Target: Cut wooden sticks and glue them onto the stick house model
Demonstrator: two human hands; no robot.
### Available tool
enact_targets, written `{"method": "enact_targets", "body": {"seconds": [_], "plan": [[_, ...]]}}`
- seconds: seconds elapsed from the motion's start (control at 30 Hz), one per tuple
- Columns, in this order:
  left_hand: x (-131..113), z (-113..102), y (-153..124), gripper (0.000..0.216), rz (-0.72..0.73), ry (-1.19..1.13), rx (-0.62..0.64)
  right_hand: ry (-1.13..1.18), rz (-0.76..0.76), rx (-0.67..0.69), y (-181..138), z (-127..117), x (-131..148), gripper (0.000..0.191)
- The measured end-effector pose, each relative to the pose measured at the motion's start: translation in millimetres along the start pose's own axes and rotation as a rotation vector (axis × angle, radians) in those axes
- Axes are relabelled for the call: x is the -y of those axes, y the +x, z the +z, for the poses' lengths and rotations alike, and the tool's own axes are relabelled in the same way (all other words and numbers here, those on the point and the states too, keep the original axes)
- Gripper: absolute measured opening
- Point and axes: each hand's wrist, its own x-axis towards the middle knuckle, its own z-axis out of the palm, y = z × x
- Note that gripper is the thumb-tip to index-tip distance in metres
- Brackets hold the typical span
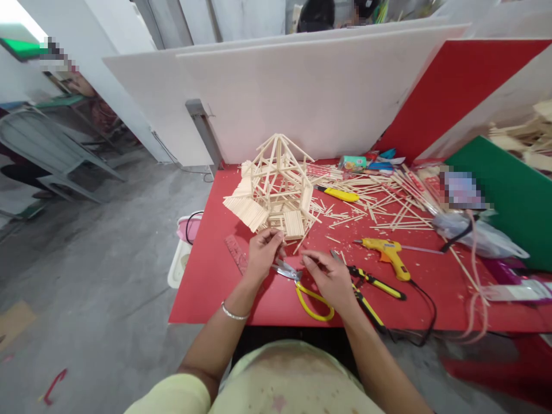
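Observation:
A model house of thin wooden sticks (276, 187) stands on the red table (207, 276). My left hand (262, 253) is just in front of it, fingers curled together in a pinch near the model's base; what they hold is too small to make out. My right hand (330, 279) lies low over the table with fingers bent, resting above yellow-handled scissors (308, 296) and beside yellow-and-black pliers (371, 287). A bangle sits on my left wrist.
Loose sticks (379, 201) litter the table's back. A yellow glue gun (388, 256) with a black cord, a yellow cutter (338, 194), a ruler (236, 253), plastic bags (478, 233) and white, red and green boards surround the work. A grey chair (47, 152) stands left.

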Motion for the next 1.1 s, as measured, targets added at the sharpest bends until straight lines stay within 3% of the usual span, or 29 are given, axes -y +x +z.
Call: {"method": "enact_targets", "body": {"seconds": [1.1], "plan": [[-3.3,7.6,12.0,0.034,-0.098,-0.118,0.069,-0.065,0.030,0.076,-1.7,0.1,-7.2,0.023]]}}
